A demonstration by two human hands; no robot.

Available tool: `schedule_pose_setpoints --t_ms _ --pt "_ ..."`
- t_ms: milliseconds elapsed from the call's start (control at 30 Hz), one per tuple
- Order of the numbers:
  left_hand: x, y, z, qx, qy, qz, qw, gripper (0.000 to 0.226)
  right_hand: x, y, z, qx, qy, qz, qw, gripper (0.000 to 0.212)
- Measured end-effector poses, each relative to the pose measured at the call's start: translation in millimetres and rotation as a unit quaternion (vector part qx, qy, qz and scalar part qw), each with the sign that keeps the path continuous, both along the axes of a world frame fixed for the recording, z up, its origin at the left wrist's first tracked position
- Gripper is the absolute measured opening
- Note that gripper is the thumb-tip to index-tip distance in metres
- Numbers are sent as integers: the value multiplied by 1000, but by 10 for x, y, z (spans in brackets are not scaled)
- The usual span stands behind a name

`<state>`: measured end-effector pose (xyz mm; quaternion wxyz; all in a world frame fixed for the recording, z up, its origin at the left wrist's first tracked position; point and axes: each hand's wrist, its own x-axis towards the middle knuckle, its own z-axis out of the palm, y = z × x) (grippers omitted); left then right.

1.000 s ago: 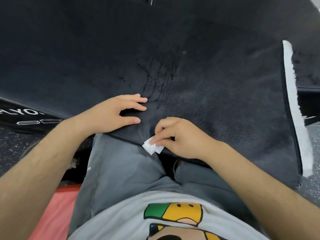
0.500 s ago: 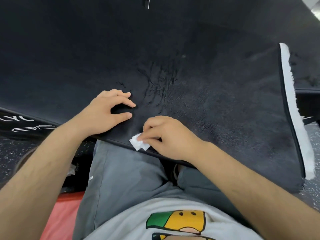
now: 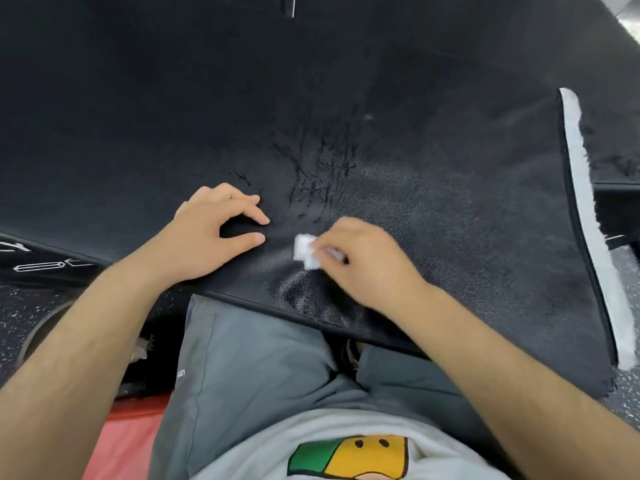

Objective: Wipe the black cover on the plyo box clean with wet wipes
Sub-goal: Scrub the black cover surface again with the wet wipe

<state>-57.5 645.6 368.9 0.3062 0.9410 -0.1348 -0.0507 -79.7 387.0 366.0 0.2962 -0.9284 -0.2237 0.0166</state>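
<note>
The black cover [image 3: 450, 220] spreads across the whole view, its near edge over the person's grey shorts [image 3: 263, 368]. The left hand [image 3: 207, 237] rests on the cover near that edge, its fingers loosely arched, fingertips down, holding nothing. Just beside it, the right hand [image 3: 367, 265], slightly blurred, pinches a small folded wet wipe [image 3: 304, 251] against the cover. Dark scuff marks [image 3: 318, 174] lie just beyond both hands. 1 white strip [image 3: 585, 216] runs along the cover's right edge

— Lower left of the frame?
— Red mat [image 3: 121, 441], edged by dark speckled floor [image 3: 14, 303].
— Bottom centre?
— Grey shorts [image 3: 249, 368], below them a white T-shirt [image 3: 249, 459] bearing a green-and-yellow print [image 3: 349, 457].
— Far right?
— More of the same speckled floor.
</note>
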Motion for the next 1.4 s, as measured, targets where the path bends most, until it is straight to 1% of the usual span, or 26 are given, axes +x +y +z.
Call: schedule_pose_setpoints --t_ms 33,67,100,200,233,267,367,400,433,500,533,567,633,667,700,733,867,900,933,1000,1067,1133,1200,1267,1333,1400 --pt "2 3 -14 -1 -4 0 1000 21 55 -61 -19 4 1 -44 999 13" --pt "5 -6 -29 -1 -10 2 1000 21 50 -57 -28 8 -2 -63 998 13" --pt "7 -19 -37 -1 -15 7 1000 20 -14 13 -38 13 -8 -47 999 13" --pt "9 -47 -54 5 -23 16 1000 20 -343 238 -15 19 7 83 996 13" --pt "6 -43 -56 8 -23 12 1000 19 -303 208 -6 13 4 91 996 14" --pt "-5 -36 -56 11 -21 9 1000 19 -179 159 -21 4 -11 65 998 15" --pt "-19 -29 -59 13 -22 4 1000 17 162 49 -121 5 -67 -87 994 14" --pt "-14 -36 -62 15 -24 6 1000 16 119 128 -130 -8 -71 -106 992 13" --pt "-1 -43 -64 18 -27 9 999 15 3 265 -136 -25 -71 -91 993 12" --pt "37 -65 -66 23 -33 22 999 12 -309 489 -93 -38 -48 -7 998 8" --pt "49 -75 -67 23 -34 29 999 12 -323 481 -56 -33 -30 19 999 8" --pt "65 -82 -66 21 -36 34 999 12 -208 422 -35 -36 -28 17 999 10" --pt "76 -87 -63 17 -40 34 998 14 219 239 -65 -45 -60 -62 995 14" --pt "77 -81 -63 17 -41 33 998 15 392 161 -84 -32 -66 -109 991 15" --pt "73 -75 -67 15 -39 31 999 16 469 136 -103 -4 -67 -137 988 15" --pt "67 -67 -71 14 -36 31 999 17 432 187 -122 12 -69 -138 988 15" --pt "101 -55 -70 12 -37 35 999 16 -30 439 -109 -5 -37 23 999 16" --pt "120 -63 -61 16 -38 36 999 16 49 401 -98 -14 -39 36 998 17" --pt "155 -75 -45 22 -40 37 998 16 238 350 -101 -25 -51 23 998 19" --pt "216 -101 -15 30 -42 35 998 18 616 274 -118 -33 -78 -47 995 19" --pt "299 -120 6 28 -45 37 998 23 681 356 -108 -12 -70 -102 992 18" --pt "423 -147 18 35 -48 42 997 35 416 559 -106 -7 -68 -77 995 15" --pt "556 -185 18 56 -34 37 997 48 141 636 -118 1 -44 -1 999 16" --pt "630 -219 -17 89 -15 19 996 55 333 544 -122 7 -50 15 999 21" --pt "642 -210 -65 109 -10 11 994 56 762 451 -128 14 -83 -52 995 23" --pt "620 -176 -97 108 -10 10 994 55 963 453 -89 14 -86 -111 990 19"
